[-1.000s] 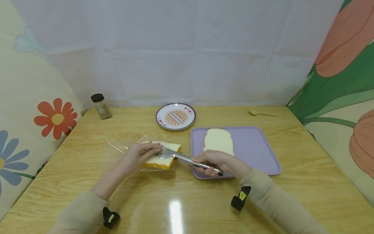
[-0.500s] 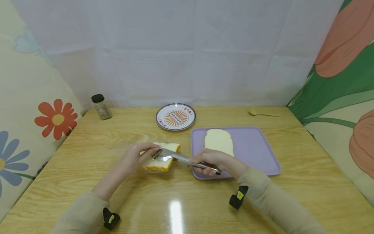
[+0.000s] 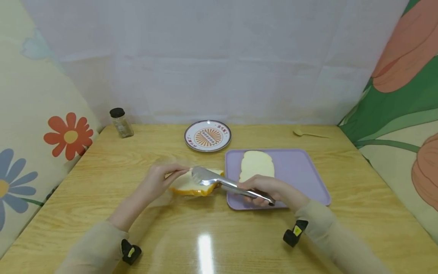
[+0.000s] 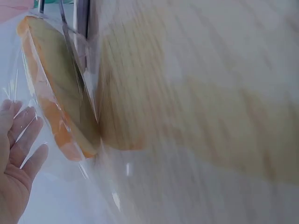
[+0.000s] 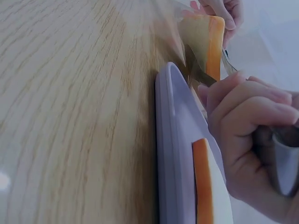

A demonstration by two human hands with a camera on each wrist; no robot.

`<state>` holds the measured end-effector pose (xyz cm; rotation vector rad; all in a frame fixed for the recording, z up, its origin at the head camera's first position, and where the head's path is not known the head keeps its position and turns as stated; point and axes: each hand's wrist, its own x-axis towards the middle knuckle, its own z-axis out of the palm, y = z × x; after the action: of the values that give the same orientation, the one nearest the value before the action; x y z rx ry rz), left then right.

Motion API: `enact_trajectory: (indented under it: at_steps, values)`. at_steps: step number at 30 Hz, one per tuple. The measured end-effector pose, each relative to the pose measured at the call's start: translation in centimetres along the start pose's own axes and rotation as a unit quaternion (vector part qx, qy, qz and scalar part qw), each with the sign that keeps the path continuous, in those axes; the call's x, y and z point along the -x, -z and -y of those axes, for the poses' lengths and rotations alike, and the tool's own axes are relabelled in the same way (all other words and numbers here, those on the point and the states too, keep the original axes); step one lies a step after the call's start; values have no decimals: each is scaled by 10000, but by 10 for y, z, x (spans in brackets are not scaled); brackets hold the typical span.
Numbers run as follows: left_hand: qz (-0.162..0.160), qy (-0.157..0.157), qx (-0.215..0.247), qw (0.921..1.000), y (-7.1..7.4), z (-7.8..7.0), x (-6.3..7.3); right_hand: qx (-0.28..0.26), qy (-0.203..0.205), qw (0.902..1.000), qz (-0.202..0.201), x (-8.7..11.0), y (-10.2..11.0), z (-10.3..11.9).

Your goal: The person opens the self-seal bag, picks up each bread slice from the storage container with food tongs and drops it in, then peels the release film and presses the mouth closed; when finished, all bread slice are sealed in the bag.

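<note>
My right hand (image 3: 267,188) grips the handle of a pair of metal tongs (image 3: 236,186). One tong blade lies over the top of a bread slice (image 3: 191,186) with an orange crust, and the right wrist view has the other blade (image 5: 200,72) beneath it. A clear plastic bag (image 5: 168,21) surrounds part of this slice. With thumb and fingertips together, my left hand (image 3: 159,180) pinches the bag beside the slice's upper left. Another bread slice (image 3: 256,165) lies on the purple tray (image 3: 301,175), just beyond my right hand.
Behind the hands, a patterned plate (image 3: 208,136) stands near the table's back edge. A glass jar (image 3: 122,125) with a black lid is at the back left. A pale yellow spoon (image 3: 309,134) lies at the back right. Fabric walls border the table.
The tongs and the bread slice have moved right, toward the tray, drawing the slice farther from my left hand. My left hand stays nearly in place.
</note>
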<state>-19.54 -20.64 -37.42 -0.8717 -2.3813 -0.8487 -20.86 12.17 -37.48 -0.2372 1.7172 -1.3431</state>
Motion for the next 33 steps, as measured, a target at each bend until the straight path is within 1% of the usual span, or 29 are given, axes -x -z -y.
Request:
enact_trajectory:
  at_steps: [5, 7, 12, 15, 19, 24, 29, 31, 33]
  values:
    - [-48, 34, -115, 9999, 1, 1, -1, 1, 24, 10000, -87, 8, 9, -4]
    - [39, 112, -87, 9999, 1, -1, 0, -9, 9, 9999, -143, 10, 10, -5]
    - [300, 256, -26, 9992, -2, -3, 5, -32, 131, 9992, -369, 10, 6, -6]
    - [253, 311, -166, 9991, -4, -3, 6, 17, 251, 9988, -431, 9, 3, -4]
    - [247, 477, -168, 9984, -4, -4, 4, 70, 318, 9986, -423, 8, 1, 1]
    - [413, 561, -56, 9976, -4, -5, 0, 389, 558, 9969, -404, 7, 1, 7]
    - [401, 686, 51, 9968, -6, -6, 0, 890, 713, 9928, -372, 5, -1, 14]
    - [385, 673, 89, 9969, -7, -6, 0, 1026, 744, 9911, -409, 3, -3, 17]
    - [359, 618, 99, 9974, -8, -5, 0, 1019, 750, 9910, -441, 2, -4, 19]
